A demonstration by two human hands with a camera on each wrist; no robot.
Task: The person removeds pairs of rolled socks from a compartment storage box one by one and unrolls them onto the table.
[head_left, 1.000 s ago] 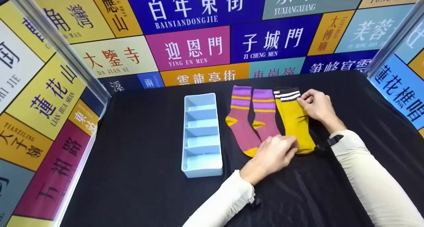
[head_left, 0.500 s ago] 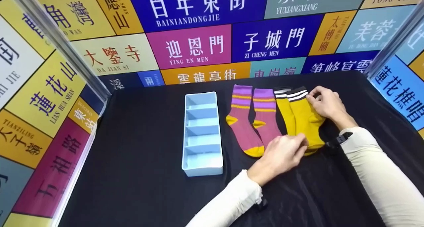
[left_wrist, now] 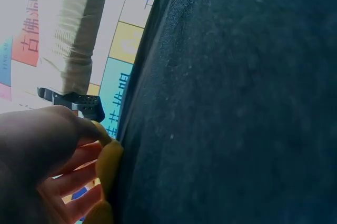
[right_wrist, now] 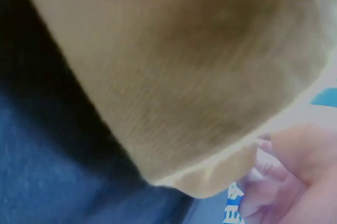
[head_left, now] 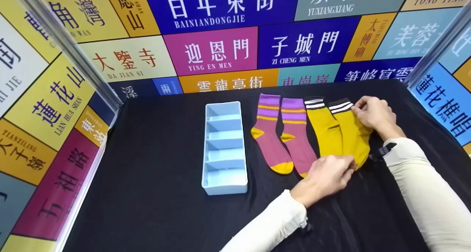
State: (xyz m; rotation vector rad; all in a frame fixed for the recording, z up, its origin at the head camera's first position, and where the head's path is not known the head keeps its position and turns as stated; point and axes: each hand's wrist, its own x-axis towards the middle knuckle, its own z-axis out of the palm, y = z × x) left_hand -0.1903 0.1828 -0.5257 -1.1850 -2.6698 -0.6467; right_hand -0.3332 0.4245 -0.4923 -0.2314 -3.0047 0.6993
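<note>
My right hand (head_left: 377, 114) pinches the black-and-white striped cuff of the right-hand yellow sock (head_left: 351, 128). My left hand (head_left: 327, 176) grips that sock at its toe end; in the left wrist view, yellow cloth (left_wrist: 108, 166) shows between thumb and fingers. Close by on the left lies the other yellow sock (head_left: 325, 128), its toe hidden behind my left hand. Two pink socks with purple-and-yellow striped cuffs, a left one (head_left: 271, 141) and a right one (head_left: 296, 134), lie flat beside it. Blurred tan fabric (right_wrist: 184, 77) fills much of the right wrist view.
A light blue box (head_left: 225, 190) with several compartments in a row stands left of the socks. Black cloth (head_left: 154, 171) covers the table. Behind it rise panels (head_left: 211, 53) printed with colourful signs, with metal posts at the corners.
Both hands have moved right with the upper yellow sock, sliding it off the other one. The two yellow socks, stacked before, now lie side by side. The pink socks and box stay put.
</note>
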